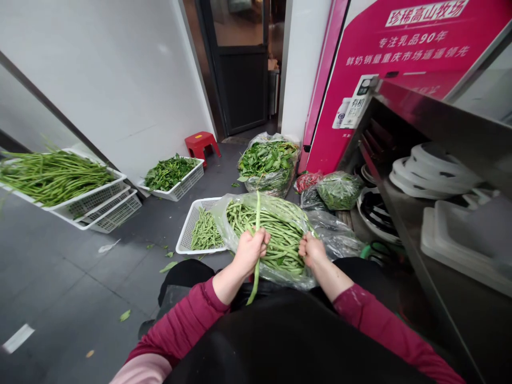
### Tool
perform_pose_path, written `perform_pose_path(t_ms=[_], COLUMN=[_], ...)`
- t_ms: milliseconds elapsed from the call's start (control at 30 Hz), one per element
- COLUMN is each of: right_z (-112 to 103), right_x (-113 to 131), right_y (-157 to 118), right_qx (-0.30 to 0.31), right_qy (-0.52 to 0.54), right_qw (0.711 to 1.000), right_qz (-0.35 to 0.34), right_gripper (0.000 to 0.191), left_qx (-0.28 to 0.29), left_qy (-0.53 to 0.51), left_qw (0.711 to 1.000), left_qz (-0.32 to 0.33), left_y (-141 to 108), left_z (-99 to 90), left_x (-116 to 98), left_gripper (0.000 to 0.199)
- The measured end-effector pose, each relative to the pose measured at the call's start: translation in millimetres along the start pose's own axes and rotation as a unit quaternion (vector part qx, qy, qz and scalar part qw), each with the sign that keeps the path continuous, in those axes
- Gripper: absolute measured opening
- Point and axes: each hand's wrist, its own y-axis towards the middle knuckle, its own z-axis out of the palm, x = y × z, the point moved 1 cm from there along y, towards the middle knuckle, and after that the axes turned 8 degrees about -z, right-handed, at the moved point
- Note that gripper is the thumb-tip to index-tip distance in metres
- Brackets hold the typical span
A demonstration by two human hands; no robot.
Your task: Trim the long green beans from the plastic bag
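Note:
My left hand (252, 249) is closed round a long green bean (254, 282), which stands nearly upright and sticks out above and below the fist. My right hand (312, 249) is closed at the right side of the bean pile; what its fingers hold is too small to make out. Between and behind both hands, an open clear plastic bag (226, 216) is full of long green beans (280, 229). Just left of the bag, a white basket (184, 234) contains short bean pieces (205, 230).
Stacked white baskets (116, 200) with long green stems stand at the left. Farther back are a basket of leaves (178, 190), a red stool (201, 143) and a bag of leafy greens (268, 160). A metal shelf (404, 224) with white containers borders the right side.

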Motion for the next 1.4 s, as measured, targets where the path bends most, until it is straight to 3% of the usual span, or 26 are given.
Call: perform_pose_path(t_ms=[100,200,267,400,533,667,900,1033,1133,1233,1300,1400], right_z=[3.4,21.2,29.2,27.3,20.6,21.1,24.6,27.4,24.1,17.7,18.4,27.9], right_x=[6.8,11.4,12.8,12.4,12.5,14.9,20.0,15.3,8.5,6.1,8.5,13.5], right_y=[-6.5,-27.5,-39.1,-47.7,-49.6,-52.7,-58.9,-51.7,-37.2,-23.5,-21.0,-27.5], right_qx=[0.095,0.273,0.313,0.298,0.280,0.286,0.293,0.153,0.035,-0.038,0.007,0.144], right_qy=[0.020,0.038,0.042,0.022,0.015,0.000,0.002,0.066,0.109,0.120,0.089,0.030], right_qw=[0.993,0.946,0.933,0.947,0.952,0.950,0.943,0.977,0.985,0.985,0.991,0.983], right_qz=[0.063,0.168,0.172,0.117,0.122,0.129,0.158,0.133,0.127,0.114,0.096,0.110], right_gripper=[0.035,0.031,0.028,0.025,0.029,0.035,0.036,0.036,0.034,0.035,0.033,0.027], left_qx=[0.034,0.047,0.050,0.040,0.008,0.056,0.042,-0.017,-0.048,-0.040,-0.012,0.023], left_qy=[-0.020,-0.035,-0.036,-0.029,0.002,0.030,0.064,0.143,0.211,0.205,0.174,0.133], left_qw=[0.998,0.995,0.992,0.989,0.991,0.989,0.994,0.990,0.973,0.975,0.984,0.990], left_qz=[-0.050,-0.086,-0.106,-0.140,-0.131,-0.131,-0.074,0.013,0.081,0.076,0.023,-0.052], left_y=[3.7,13.1,18.2,22.0,21.1,17.9,17.7,11.3,-0.3,-7.9,-7.0,1.1], left_z=[0.0,-3.3,-8.3,-23.7,-35.0,-33.4,-29.4,-22.0,-10.4,-1.8,0.5,0.6], left_x=[-1.5,2.6,5.8,6.0,1.4,0.5,1.0,-0.1,-0.5,0.4,3.1,9.5], left_gripper=[0.034,0.032,0.029,0.026,0.021,0.026,0.026,0.017,0.017,0.019,0.020,0.026])
